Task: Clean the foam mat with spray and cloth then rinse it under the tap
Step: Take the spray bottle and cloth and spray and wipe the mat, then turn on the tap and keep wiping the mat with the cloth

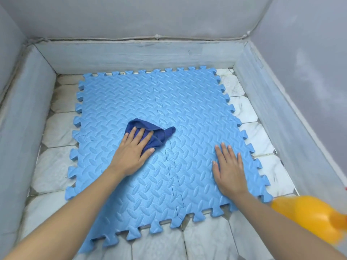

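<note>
A light blue foam mat point(184, 102) of interlocking tiles lies flat on the tiled floor and fills most of the view. My left hand point(131, 152) presses a dark blue cloth point(159, 135) onto the middle of the mat, fingers spread over it. Flat on the mat's right side rests my right hand point(230, 169), palm down, fingers apart and holding nothing. An orange spray bottle point(311, 214) stands blurred at the lower right, just off the mat's corner.
The floor point(56, 166) is white marble-like tile, showing around the mat's edges. A low grey curb point(139, 55) and grey walls enclose the area on the left, far and right sides. No tap is in view.
</note>
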Demonstrator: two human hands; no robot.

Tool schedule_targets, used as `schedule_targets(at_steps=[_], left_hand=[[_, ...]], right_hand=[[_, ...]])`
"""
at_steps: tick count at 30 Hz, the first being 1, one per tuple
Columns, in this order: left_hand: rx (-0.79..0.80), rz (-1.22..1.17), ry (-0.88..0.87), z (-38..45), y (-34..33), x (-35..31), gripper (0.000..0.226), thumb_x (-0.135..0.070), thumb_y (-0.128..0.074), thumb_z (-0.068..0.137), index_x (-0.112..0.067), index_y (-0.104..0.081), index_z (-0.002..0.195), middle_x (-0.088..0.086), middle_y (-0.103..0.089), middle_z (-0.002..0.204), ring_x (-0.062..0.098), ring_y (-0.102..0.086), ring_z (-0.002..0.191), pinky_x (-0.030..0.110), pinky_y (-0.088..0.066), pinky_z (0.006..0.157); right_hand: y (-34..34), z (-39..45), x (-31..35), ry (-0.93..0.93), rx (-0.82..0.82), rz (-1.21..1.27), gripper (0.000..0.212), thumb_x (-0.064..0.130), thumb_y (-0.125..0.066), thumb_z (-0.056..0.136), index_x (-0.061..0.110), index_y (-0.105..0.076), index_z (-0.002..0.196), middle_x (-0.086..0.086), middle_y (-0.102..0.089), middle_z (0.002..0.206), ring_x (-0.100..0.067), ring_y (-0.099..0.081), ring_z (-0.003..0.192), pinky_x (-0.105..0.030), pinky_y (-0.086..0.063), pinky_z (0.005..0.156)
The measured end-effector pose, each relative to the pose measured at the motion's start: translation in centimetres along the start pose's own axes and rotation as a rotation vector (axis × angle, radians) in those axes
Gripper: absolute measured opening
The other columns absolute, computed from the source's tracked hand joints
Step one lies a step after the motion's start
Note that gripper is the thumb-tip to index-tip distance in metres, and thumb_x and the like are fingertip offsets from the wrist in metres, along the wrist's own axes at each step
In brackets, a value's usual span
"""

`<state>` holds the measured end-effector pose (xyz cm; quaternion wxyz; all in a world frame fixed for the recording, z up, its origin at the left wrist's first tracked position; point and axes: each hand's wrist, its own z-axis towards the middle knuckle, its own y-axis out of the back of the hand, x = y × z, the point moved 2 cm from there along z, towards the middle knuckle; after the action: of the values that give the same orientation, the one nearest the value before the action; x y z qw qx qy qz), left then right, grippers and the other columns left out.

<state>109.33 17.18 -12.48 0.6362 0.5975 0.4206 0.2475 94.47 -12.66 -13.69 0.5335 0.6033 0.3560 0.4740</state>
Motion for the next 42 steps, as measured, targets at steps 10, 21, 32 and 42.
schedule_targets(at_steps=[10,21,32,42], left_hand=[[-0.094,-0.145,0.271,-7.2,-3.5,2.3,0.071,-0.06,-0.006,0.093,-0.023,-0.034,0.146,-0.004,-0.029,0.155,0.021,-0.019,0.146,0.044,-0.004,0.118],[-0.403,-0.292,0.198,2.3,7.2,2.7,0.032,-0.052,-0.035,0.084,-0.034,-0.048,0.107,-0.013,-0.042,0.111,0.007,-0.059,0.069,0.025,-0.045,0.052],[-0.574,0.025,-0.009,10.8,31.7,0.5,0.029,-0.018,-0.052,0.09,-0.012,-0.055,0.119,0.009,-0.049,0.12,0.03,-0.06,0.088,0.042,-0.051,0.073],[-0.478,0.187,-0.021,10.2,35.9,3.2,0.031,-0.018,-0.047,0.091,-0.013,-0.051,0.121,0.01,-0.043,0.129,0.034,-0.061,0.079,0.043,-0.051,0.071]], right_hand=[[-0.5,-4.7,-0.5,-0.093,-0.019,0.004,0.056,0.044,-0.037,0.085,0.016,-0.058,0.129,-0.006,-0.059,0.127,-0.03,-0.056,0.12,-0.057,-0.033,0.109],[25.8,19.3,14.9,0.344,-0.742,0.209,0.054,0.023,-0.054,0.083,0.012,-0.049,0.136,-0.012,-0.049,0.136,-0.031,-0.044,0.131,-0.053,-0.021,0.116],[43.7,32.5,27.6,0.303,-0.457,-0.07,0.059,0.051,-0.034,0.1,0.004,-0.046,0.132,-0.018,-0.046,0.138,-0.035,-0.037,0.134,-0.049,-0.027,0.112],[43.4,35.9,28.0,0.204,-0.39,-0.302,0.058,0.06,-0.027,0.098,0.01,-0.046,0.12,-0.021,-0.056,0.126,-0.034,-0.046,0.121,-0.044,-0.033,0.096]])
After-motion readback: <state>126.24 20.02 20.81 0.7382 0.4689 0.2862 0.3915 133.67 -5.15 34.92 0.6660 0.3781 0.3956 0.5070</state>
